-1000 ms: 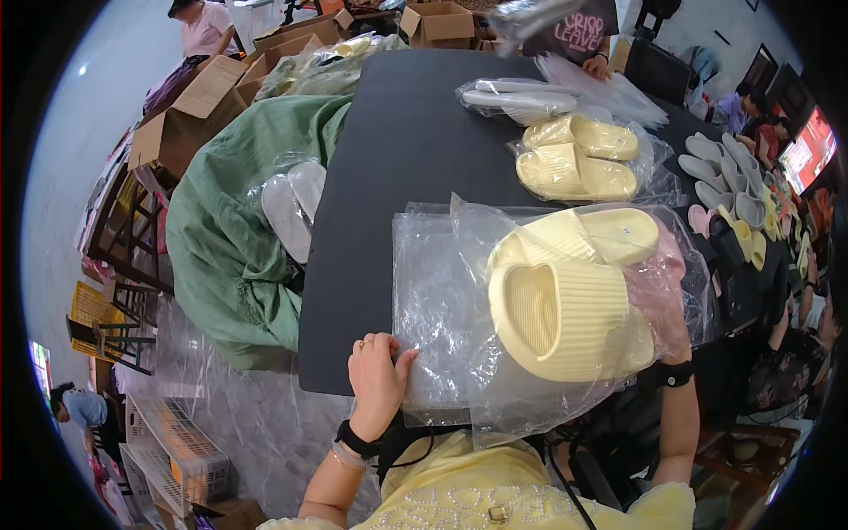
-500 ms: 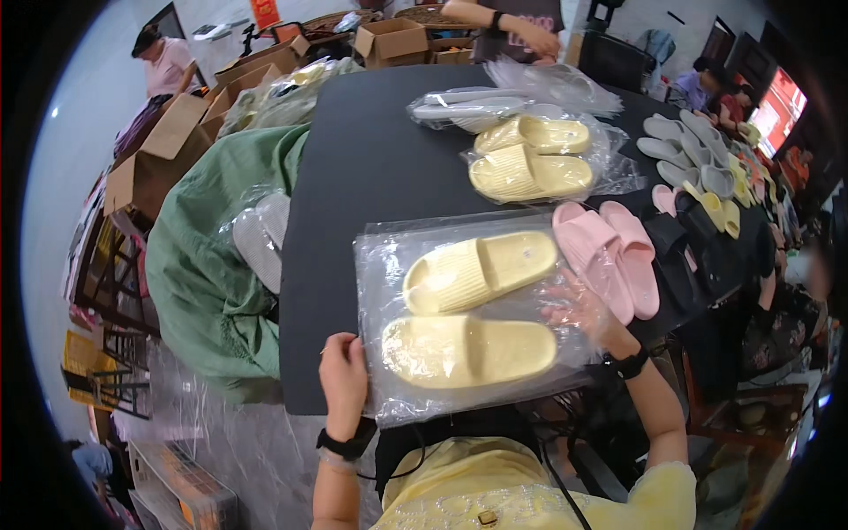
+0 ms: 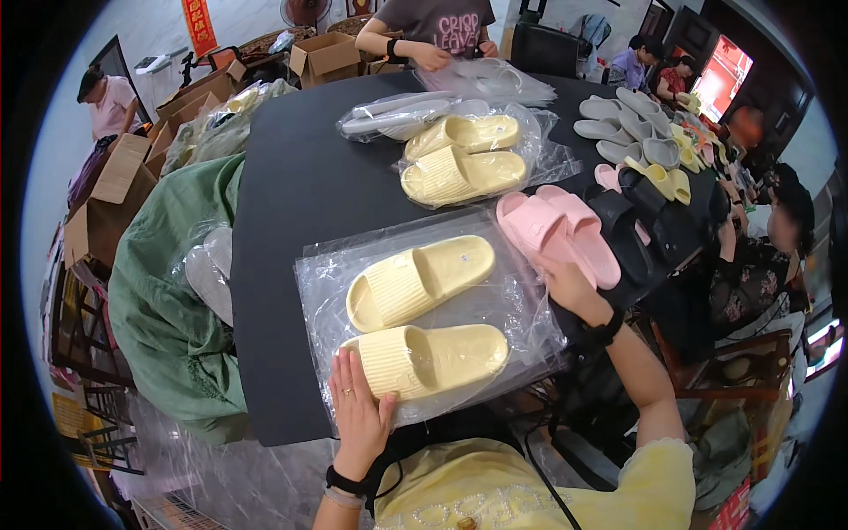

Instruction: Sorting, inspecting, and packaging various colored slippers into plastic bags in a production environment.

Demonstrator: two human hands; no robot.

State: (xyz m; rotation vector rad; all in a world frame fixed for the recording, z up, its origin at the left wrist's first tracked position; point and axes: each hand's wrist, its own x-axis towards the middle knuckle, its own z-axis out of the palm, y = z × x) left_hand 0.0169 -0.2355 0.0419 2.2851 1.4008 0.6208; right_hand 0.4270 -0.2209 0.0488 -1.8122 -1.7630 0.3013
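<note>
A: Where does the yellow pair (image 3: 459, 353) lie?
B: At the centre of the frame, side by side on a black table (image 3: 291, 168), toes toward the left. Both slippers sit within the outline of a clear plastic bag (image 3: 318, 274), its film creased and shining along the edges.

A: And the left hand (image 3: 360, 411)?
B: Lower left of centre, palm down. Its fingers lie extended over the toe end of the nearer slipper, the thumb held apart. The hand presses flat and grasps nothing.

A: The right hand (image 3: 572, 287)?
B: Right of centre, reaching in from the lower right. Its fingertips meet the near edge of a pair of pink slippers (image 3: 565, 234), just beside the bag's right side. How far the fingers are curled, and whether they have hold of anything, I cannot tell.

A: What surrounds them?
B: Black slippers (image 3: 632, 230) lie just right of the pink ones. Above centre, a second yellow pair (image 3: 464, 159) rests in clear wrapping, with a pale pair (image 3: 397, 117), also wrapped, just beyond it. Grey slippers (image 3: 618, 119) are grouped at the upper right.

A: Anyone else?
B: At top centre, a co-worker in a dark shirt has a hand (image 3: 433, 57) near a pile of clear bags (image 3: 495, 84). Green cloth (image 3: 168, 309) drapes along the table's left side.
</note>
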